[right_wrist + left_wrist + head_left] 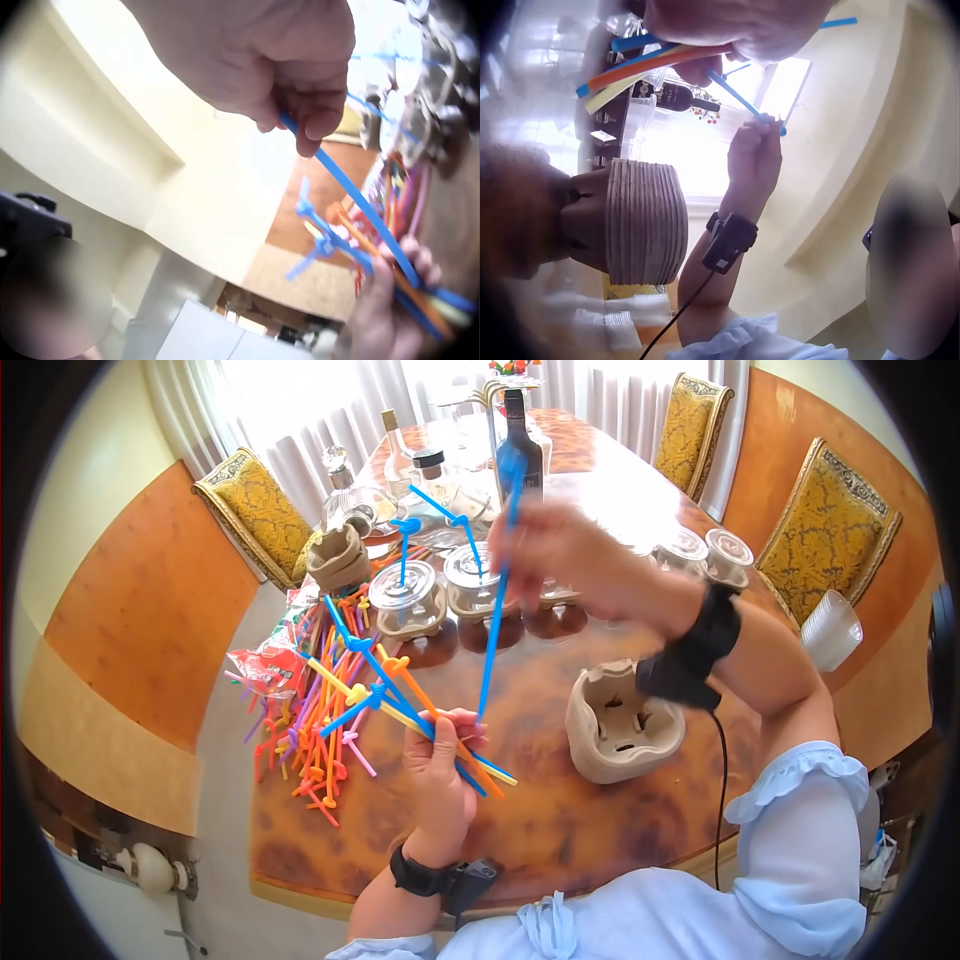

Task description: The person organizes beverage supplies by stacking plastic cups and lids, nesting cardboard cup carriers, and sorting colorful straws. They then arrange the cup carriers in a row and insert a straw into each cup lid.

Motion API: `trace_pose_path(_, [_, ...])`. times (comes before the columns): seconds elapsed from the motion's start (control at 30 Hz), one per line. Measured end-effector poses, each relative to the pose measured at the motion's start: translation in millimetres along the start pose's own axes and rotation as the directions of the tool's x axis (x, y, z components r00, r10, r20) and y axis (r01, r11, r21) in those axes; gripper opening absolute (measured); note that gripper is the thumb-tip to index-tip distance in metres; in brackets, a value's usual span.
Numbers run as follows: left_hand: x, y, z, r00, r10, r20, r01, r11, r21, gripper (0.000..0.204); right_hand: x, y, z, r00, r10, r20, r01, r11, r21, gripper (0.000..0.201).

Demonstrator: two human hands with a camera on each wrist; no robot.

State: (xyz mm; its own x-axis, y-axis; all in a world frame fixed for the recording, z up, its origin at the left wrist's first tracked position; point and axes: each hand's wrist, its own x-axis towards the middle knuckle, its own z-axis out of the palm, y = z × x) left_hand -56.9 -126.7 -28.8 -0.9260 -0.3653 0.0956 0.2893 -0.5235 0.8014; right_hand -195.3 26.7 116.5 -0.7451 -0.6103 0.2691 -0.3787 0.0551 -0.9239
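Blue and slim, held in the air as a single straw [494,630] between the right hand [575,555] and the left hand [440,750]. Pinched by the right hand's fingers toward the upper part, plain in the right wrist view though smeared in the head view. Runs down steeply from there, leaning a little leftward in the head view, to a lower end at the left hand's fingertips. Impossible to tell whether gripped there too or merely touching. Blurred toward the top, in front of the dark bottle [532,465], so unclear whether knotted. Curled, on the left, around a bundle of straws [400,710] in blue, yellow and orange, with knots up and to the left, plain ends down and to the right. Not parallel, then: set steeply against the bundle's slant, meeting near the left hand's fingers, a difference in long axis judged to matter most. Raised above the surface [530,710], between the loose straws [320,730] heaped at left and the moulded holder [590,735] at right.
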Motion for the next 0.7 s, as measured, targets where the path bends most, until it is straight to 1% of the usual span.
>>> trace_pose_path(0.03, [2,-2,-3,0.999,-0.013,0.052,0.015,0.999,-0.029,0.011,13,-1,-24,0.979,-0.139,-0.149,0.110,0.975,-0.192,0.019])
trace_pose_path(0.07, [4,-4,-7,0.995,-0.044,0.091,0.050,0.996,-0.069,0.010,25,-1,-47,0.918,-0.298,-0.262,0.182,0.903,-0.390,0.019])
trace_pose_path(0.13, [7,-7,-13,0.980,-0.100,0.174,0.124,0.983,-0.136,0.009,41,6,-82,0.849,-0.393,-0.352,0.195,0.853,-0.484,0.018])
trace_pose_path(0.23, [5,-9,-12,0.968,-0.187,0.168,0.209,0.970,-0.126,0.010,57,36,-110,0.831,-0.336,-0.442,0.023,0.817,-0.577,0.018])
trace_pose_path(0.33, [5,-7,-13,0.950,-0.238,0.202,0.256,0.964,-0.070,0.014,59,52,-108,0.837,-0.292,-0.462,-0.013,0.834,-0.551,0.018])
trace_pose_path(0.37, [5,-6,-13,0.949,-0.245,0.198,0.263,0.962,-0.071,0.013,61,54,-108,0.838,-0.286,-0.466,-0.039,0.818,-0.573,0.021])
trace_pose_path(0.47, [5,-4,-11,0.943,-0.272,0.191,0.290,0.954,-0.076,0.013,67,61,-111,0.817,-0.345,-0.462,0.006,0.806,-0.592,0.020])
trace_pose_path(0.57, [5,-4,-10,0.938,-0.289,0.189,0.309,0.948,-0.083,0.013,73,61,-116,0.802,-0.388,-0.453,0.005,0.764,-0.645,0.020])
trace_pose_path(0.7, [5,-4,-11,0.934,-0.305,0.189,0.322,0.944,-0.069,0.014,74,63,-114,0.812,-0.372,-0.450,0.004,0.774,-0.633,0.019])
